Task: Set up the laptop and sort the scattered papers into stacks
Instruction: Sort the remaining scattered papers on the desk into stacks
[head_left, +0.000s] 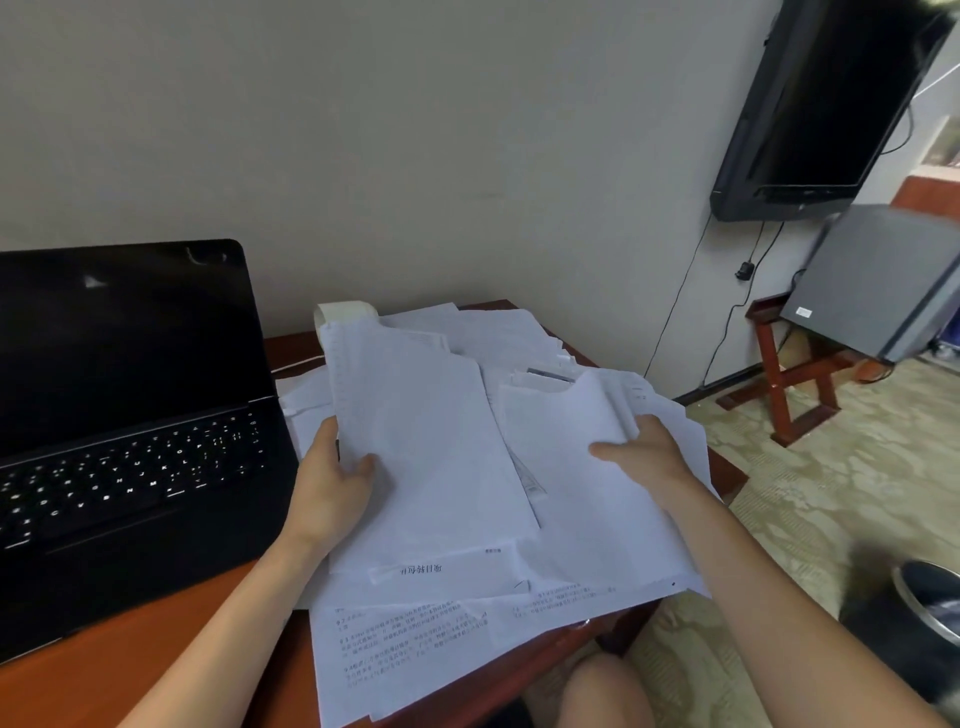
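Gripped a sheaf (431, 441) of white sheets with the left hand (332, 483), thumb pressed on the top page, fingers curled behind the left edge. Clasped a second bundle (566, 483) with the right hand (644, 457), fingers wrapped over its raised right edge, thumb stretched flat across the face. Held both over the heap of loose papers (415, 649), spread in overlapping layers across the right part of the desk (156, 649), with a few printed pages hanging past the near edge and a curled strip (345, 312) poking up at the far end. Had the laptop (130, 415) standing open on the left part of the desk, just beside the heap, screen dark, keys lit. Showed, off to the right, a black television (810, 104) fixed to the wall, cables hanging beneath it, a grey box (883, 280) resting on a red wooden stand (789, 384), and a dark bin (924, 597) on the patterned carpet (779, 493), too blurred to tell more.
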